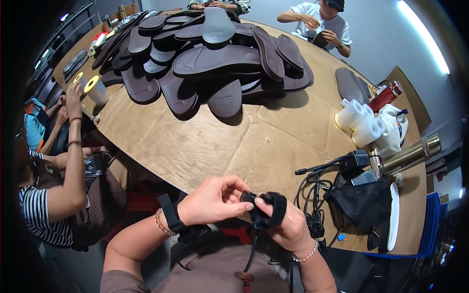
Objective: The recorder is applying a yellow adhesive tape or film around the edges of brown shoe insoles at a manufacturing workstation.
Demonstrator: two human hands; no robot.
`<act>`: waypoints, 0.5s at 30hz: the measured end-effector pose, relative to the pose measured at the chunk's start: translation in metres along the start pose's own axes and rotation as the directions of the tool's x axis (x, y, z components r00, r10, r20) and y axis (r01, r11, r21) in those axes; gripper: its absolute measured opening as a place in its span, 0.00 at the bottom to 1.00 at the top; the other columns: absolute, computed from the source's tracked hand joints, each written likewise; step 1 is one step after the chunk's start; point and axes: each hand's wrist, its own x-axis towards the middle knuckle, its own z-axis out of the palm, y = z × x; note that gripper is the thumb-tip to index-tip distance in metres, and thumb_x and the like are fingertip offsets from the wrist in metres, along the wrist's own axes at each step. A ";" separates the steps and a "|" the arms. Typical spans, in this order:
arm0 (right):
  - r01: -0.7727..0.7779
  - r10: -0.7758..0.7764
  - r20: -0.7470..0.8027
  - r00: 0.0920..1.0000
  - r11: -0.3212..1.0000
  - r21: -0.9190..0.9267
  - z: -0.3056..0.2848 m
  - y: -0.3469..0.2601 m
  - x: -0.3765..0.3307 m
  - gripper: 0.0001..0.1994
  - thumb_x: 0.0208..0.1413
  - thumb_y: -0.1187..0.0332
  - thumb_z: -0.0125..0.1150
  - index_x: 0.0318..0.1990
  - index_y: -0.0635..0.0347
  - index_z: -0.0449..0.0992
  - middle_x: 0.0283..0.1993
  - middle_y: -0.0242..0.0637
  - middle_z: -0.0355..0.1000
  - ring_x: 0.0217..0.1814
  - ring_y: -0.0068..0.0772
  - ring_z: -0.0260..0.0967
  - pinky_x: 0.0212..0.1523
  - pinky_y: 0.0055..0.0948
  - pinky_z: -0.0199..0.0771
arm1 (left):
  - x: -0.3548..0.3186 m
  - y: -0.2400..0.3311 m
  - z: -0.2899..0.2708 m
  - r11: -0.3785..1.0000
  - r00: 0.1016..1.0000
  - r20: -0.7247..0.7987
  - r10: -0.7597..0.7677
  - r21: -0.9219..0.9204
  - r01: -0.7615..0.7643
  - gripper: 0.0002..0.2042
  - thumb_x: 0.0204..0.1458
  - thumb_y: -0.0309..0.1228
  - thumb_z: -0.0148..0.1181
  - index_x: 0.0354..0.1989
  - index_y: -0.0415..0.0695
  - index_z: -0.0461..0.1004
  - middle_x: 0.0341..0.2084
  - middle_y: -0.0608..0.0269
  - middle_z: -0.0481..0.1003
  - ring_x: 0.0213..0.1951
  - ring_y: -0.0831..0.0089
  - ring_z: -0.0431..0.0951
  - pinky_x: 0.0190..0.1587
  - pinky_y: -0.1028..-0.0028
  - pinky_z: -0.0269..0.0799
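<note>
At the far left, a person in a striped shirt (pixel 36 215) sat beside the bench (pixel 234 141), with one arm raised toward two white rolls with yellow cores (pixel 93 88). The bench had a flat top of pale brown board, with faint seams between its panels.

On the far part of the bench lay a big heap of dark brown shoe soles (pixel 210 58). They looked like matte rubber, long and rounded, and some showed fine ribs on the surface.

Near the lower edge, the left hand (pixel 212 201) had a black band around the wrist. Its grip was pressed together: the thumb and fingers pinched a black strap (pixel 266 207). The strap was held in the air just before the near edge of the bench, between both hands. It looked like soft woven fabric, bent in a loop. The right hand (pixel 288 227) was touching it from below, and the loop went around its fingers; the grip was closed on the strap.

To the right lay tangled black cables (pixel 312 195), a black mesh pouch (pixel 361 202), three white rolls (pixel 364 124), a gold metal flask (pixel 410 156) and a red bottle (pixel 386 95). At the far right another person in a white shirt (pixel 320 22) sat.
</note>
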 end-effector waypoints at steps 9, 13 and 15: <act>0.112 -0.105 -0.188 0.977 0.993 0.026 0.015 -0.007 -0.008 0.19 0.48 0.72 0.79 0.49 0.61 0.82 0.48 0.50 0.80 0.46 0.48 0.83 0.42 0.38 0.87 | -0.017 0.015 -0.001 0.864 0.915 0.146 0.376 0.302 -0.404 0.23 0.49 0.29 0.77 0.53 0.40 0.76 0.45 0.63 0.76 0.40 0.76 0.78 0.47 0.75 0.78; -0.051 0.072 -0.069 0.995 0.964 0.261 0.003 -0.003 -0.015 0.32 0.43 0.77 0.78 0.60 0.58 0.78 0.54 0.50 0.79 0.49 0.47 0.82 0.49 0.36 0.83 | -0.009 0.012 -0.002 0.860 0.899 0.223 0.376 0.277 -0.428 0.26 0.47 0.31 0.79 0.52 0.41 0.72 0.44 0.65 0.75 0.44 0.76 0.77 0.47 0.74 0.76; -0.216 0.218 0.053 0.975 0.852 0.477 0.002 -0.001 -0.016 0.35 0.43 0.77 0.79 0.63 0.58 0.76 0.56 0.46 0.79 0.52 0.43 0.82 0.54 0.33 0.81 | -0.003 0.010 0.000 0.905 0.920 0.240 0.311 0.222 -0.364 0.26 0.46 0.31 0.80 0.51 0.41 0.71 0.44 0.66 0.75 0.44 0.78 0.76 0.46 0.75 0.75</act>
